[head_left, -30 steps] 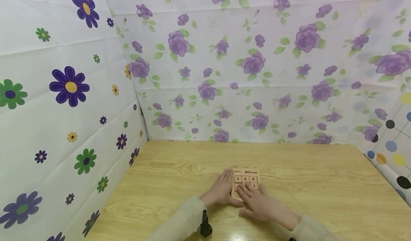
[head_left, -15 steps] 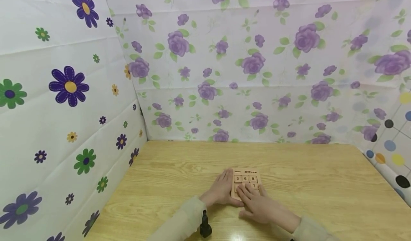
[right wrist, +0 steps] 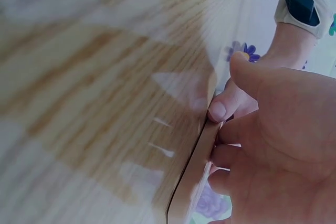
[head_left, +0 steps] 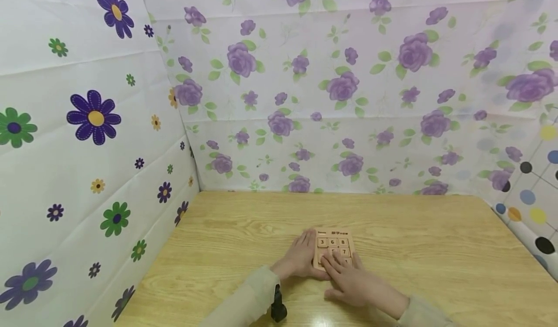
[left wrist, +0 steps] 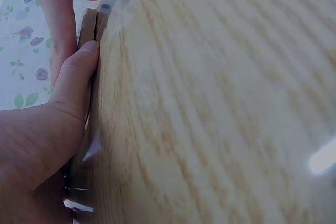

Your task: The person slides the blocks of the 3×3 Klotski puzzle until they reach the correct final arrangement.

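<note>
A small wooden number slide puzzle [head_left: 334, 233] lies flat on the table, its top row of tiles reading 3, 6, 8. My left hand [head_left: 300, 258] holds it by the near left corner, fingers along the left side and thumb along the near edge. In the left wrist view that thumb [left wrist: 79, 69] presses against the puzzle's edge [left wrist: 86, 27]. My right hand [head_left: 354, 282] rests its nearly straight fingers on the lower tiles and hides some of them. A 7 shows in the middle row, with a partly covered 5 beside it.
The wood-grain table [head_left: 418, 249] runs back to a wall cloth [head_left: 383, 94] printed with purple roses. A daisy-printed cloth [head_left: 56, 172] bounds the left side, a dotted one [head_left: 529, 220] the right. A black wrist device [head_left: 278, 307] hangs at the left sleeve.
The right hand's fingers have slid slightly toward the near right over the tiles, uncovering part of the 5 and a 1 below the 7. The left hand keeps its place on the puzzle.
</note>
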The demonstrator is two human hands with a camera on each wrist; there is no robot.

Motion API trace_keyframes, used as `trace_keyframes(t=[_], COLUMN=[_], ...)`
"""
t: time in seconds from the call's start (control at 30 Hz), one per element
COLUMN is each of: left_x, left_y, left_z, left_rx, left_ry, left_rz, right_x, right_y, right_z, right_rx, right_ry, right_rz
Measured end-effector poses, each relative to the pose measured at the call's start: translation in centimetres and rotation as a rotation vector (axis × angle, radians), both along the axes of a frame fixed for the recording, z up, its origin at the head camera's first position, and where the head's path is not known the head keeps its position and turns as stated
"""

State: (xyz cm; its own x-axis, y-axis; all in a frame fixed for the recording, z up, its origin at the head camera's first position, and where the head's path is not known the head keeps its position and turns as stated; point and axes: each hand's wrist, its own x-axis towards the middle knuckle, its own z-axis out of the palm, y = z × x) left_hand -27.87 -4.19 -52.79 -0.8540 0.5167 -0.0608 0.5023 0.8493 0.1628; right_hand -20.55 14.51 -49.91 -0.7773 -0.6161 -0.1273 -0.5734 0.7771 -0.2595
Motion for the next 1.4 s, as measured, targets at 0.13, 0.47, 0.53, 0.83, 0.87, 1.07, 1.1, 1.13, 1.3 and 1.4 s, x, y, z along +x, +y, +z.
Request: trace_keyframes(t=[0.13,0.47,0.53,0.83,0.87,1.07,1.1,1.13,1.3,1.4], left_x=[0.10,0.33,0.31,0.29,0.31,0.28,0.25,0.21,0.04,-0.02], left_y=[-0.10,-0.24,-0.25,-0.21,-0.21,-0.19,-0.19,-0.19,-0.18,-0.12], left_z=[-0.07,-0.05,-0.02,0.02,0.04,0.14,0.12,0.11,-0.06,-0.16], left_rx=[0.000,0.010,0.012,0.028,0.031,0.030,0.032,0.032,0.030,0.026], left_ry=[-0.012,-0.014,-0.008,0.001,0.002,0.001,0.001,0.002,0.005,0.002], left_rz=[-0.003,-0.009,-0.008,-0.009,-0.009,-0.013,-0.013,-0.013,-0.009,-0.007], right_x=[0.28,0.63,0.60,0.73,0.77,0.91,0.92,0.92,0.91,0.92], right_y=[-0.08,-0.14,-0.13,-0.09,-0.07,0.08,0.09,0.09,0.05,0.02], right_z=[0.10,0.05,0.03,0.23,0.24,0.36,0.42,0.48,0.73,0.87], right_rx=[0.002,-0.003,-0.001,-0.001,0.002,0.011,0.011,0.010,0.011,0.008], right_ry=[-0.011,-0.012,-0.003,0.021,0.026,0.031,0.029,0.026,0.019,0.013], right_rz=[0.001,0.002,0.006,0.013,0.014,0.022,0.023,0.023,0.027,0.027])
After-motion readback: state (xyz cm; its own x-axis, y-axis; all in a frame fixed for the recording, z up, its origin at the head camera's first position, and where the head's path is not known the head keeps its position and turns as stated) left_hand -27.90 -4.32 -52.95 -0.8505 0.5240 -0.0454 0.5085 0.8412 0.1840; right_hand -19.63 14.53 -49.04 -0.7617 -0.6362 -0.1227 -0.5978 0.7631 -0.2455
